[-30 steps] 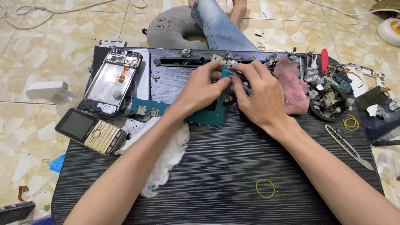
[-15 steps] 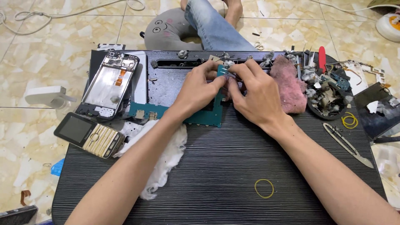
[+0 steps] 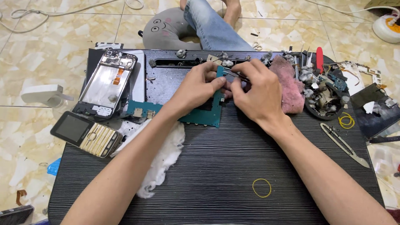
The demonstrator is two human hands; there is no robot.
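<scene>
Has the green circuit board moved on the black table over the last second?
No. The green circuit board lies at the same spot beside the opened phone frame, with both hands on its upper edge as before; only the camera shifted.

Over the last sec both hands slid a bit further along the teal circuit board (image 3: 204,114), off the slotted far edge of the black lap table (image 3: 233,166). Left hand (image 3: 199,85) now pinches the board's upright right strip; right hand (image 3: 256,93) sits close beside it w/ metal tweezers (image 3: 234,74) angled toward the left fingertips. Head cam tipped fwd: more floor, grey neck pillow (image 3: 166,27) and jeans leg (image 3: 210,23) in view.
</scene>
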